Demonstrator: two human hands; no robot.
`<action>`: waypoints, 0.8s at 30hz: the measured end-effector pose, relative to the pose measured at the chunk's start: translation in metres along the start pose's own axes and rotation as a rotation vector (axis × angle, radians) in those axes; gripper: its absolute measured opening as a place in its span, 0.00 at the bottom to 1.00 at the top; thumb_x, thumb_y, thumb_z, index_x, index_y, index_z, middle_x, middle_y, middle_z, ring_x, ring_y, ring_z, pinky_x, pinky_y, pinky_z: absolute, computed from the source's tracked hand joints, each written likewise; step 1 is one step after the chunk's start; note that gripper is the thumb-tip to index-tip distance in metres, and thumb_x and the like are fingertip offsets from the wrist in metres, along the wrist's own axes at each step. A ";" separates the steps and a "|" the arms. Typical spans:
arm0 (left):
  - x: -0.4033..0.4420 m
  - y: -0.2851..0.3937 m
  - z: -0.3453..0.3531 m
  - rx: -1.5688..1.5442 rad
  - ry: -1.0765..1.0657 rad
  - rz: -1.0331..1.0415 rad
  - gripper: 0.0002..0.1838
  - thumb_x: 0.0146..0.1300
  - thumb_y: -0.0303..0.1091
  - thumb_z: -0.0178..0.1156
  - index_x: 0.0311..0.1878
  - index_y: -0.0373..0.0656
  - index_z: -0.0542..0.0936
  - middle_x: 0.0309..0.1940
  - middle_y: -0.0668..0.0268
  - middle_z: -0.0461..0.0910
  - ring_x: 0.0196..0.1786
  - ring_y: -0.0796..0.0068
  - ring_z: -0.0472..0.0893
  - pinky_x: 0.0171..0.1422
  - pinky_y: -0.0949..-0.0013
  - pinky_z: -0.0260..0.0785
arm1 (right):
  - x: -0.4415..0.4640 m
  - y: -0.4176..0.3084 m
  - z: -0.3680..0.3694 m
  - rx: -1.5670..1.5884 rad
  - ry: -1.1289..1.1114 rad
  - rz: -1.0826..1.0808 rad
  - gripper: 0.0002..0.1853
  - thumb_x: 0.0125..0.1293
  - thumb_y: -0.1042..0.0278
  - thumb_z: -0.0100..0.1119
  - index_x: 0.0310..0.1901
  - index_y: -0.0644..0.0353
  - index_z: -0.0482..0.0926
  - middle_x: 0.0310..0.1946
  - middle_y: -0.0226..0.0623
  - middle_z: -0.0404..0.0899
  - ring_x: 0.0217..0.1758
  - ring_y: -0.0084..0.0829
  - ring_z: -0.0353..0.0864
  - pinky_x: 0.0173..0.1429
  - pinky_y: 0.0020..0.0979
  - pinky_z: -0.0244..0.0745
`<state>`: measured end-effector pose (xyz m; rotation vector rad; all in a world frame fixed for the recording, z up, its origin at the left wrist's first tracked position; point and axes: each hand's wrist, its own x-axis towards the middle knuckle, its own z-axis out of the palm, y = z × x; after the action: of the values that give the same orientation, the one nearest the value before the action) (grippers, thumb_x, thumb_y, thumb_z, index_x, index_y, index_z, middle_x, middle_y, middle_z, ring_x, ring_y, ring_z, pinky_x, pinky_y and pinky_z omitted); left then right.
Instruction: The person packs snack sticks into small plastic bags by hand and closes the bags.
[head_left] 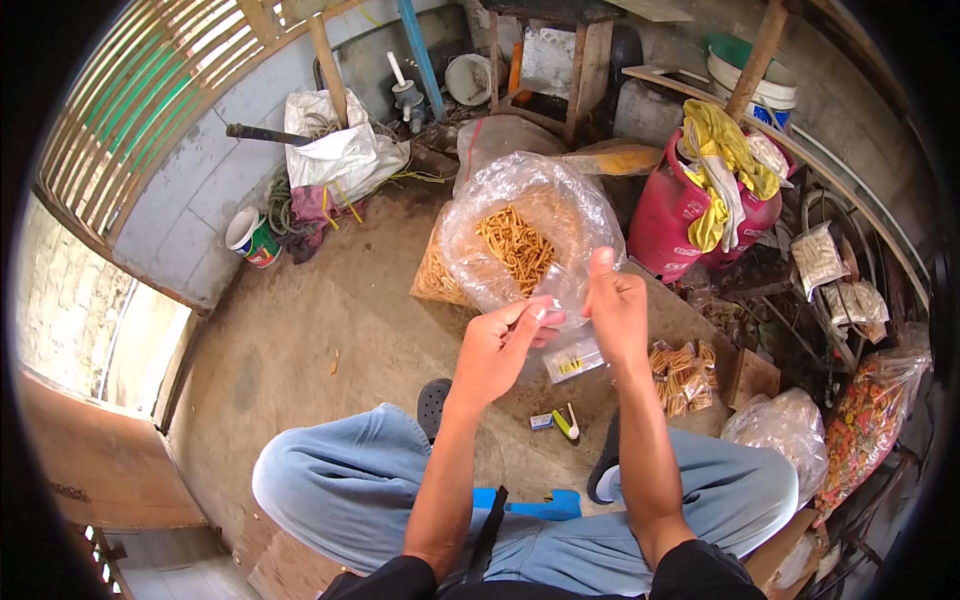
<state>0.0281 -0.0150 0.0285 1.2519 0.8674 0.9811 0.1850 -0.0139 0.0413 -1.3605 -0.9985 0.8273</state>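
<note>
One open plastic bag (590,215) of snack sticks stood on the floor. Left of it were one printed tub (262,246) and one white sack (345,160). Nearer the person than it were two dark shoes (433,405), one small box (541,422) and one green-handled tool (565,426). Right of it, one bag of multicoloured pieces (868,425) lay beyond snack packets (684,378) too jumbled to count.

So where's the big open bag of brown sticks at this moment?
In the head view, the open bag is above centre, just beyond the left hand and right hand, with the red container to its right.
</note>
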 end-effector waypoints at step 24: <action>0.000 0.003 -0.013 -0.129 0.111 -0.008 0.10 0.62 0.28 0.64 0.43 0.32 0.82 0.35 0.60 0.85 0.36 0.75 0.84 0.38 0.75 0.76 | -0.006 -0.035 -0.023 -0.490 -0.254 -0.619 0.08 0.52 0.74 0.69 0.36 0.60 0.83 0.36 0.35 0.79 0.39 0.34 0.77 0.45 0.31 0.69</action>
<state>0.0157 -0.0107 0.0300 1.0922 0.8803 1.0912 0.2010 -0.0304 0.0770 -1.2395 -1.7911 0.2906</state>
